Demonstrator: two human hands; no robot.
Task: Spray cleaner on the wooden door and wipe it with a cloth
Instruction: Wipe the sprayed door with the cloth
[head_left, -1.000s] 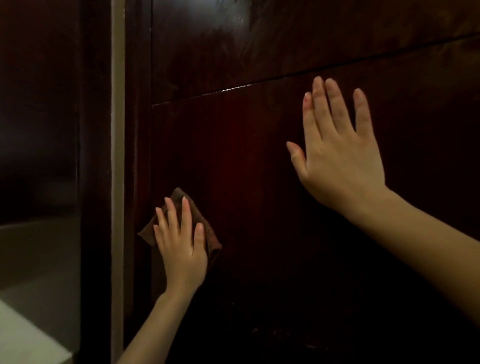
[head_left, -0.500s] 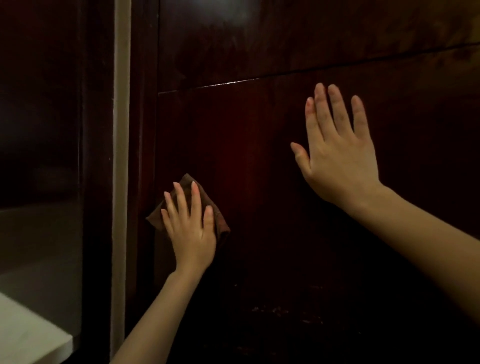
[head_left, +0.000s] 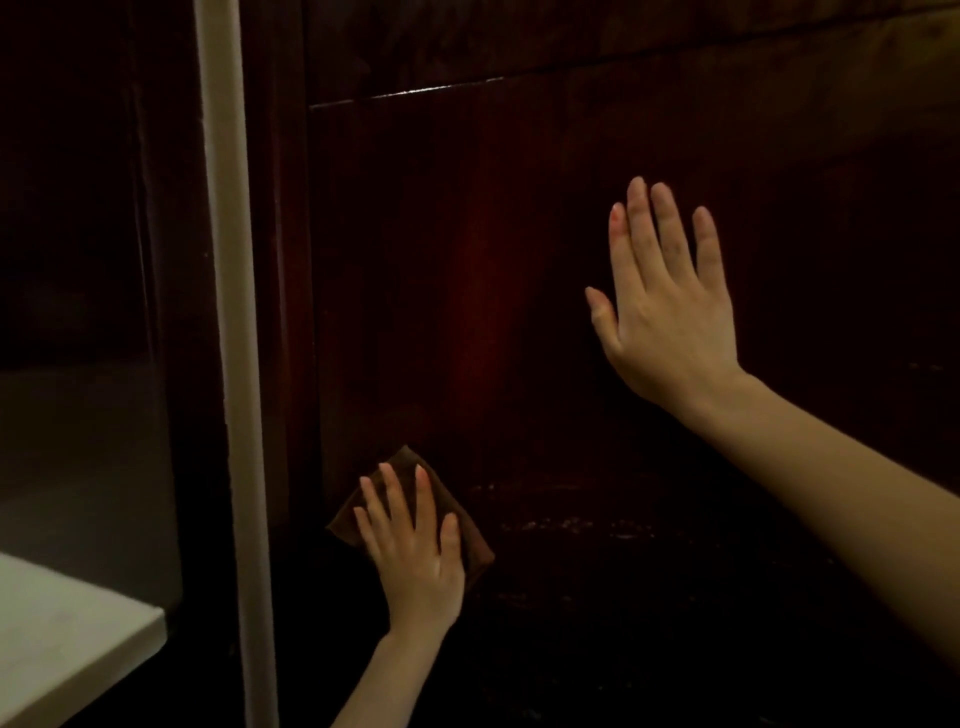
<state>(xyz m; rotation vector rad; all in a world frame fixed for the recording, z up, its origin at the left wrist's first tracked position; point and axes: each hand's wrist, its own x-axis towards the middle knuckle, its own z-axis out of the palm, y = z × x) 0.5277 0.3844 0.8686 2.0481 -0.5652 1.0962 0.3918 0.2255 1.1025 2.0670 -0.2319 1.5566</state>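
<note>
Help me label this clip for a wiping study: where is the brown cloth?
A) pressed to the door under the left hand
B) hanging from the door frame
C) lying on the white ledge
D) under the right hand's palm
A: the left hand lies with straight fingers on the brown cloth, flat against the wooden door, while the right hand rests bare on the panel.
</note>
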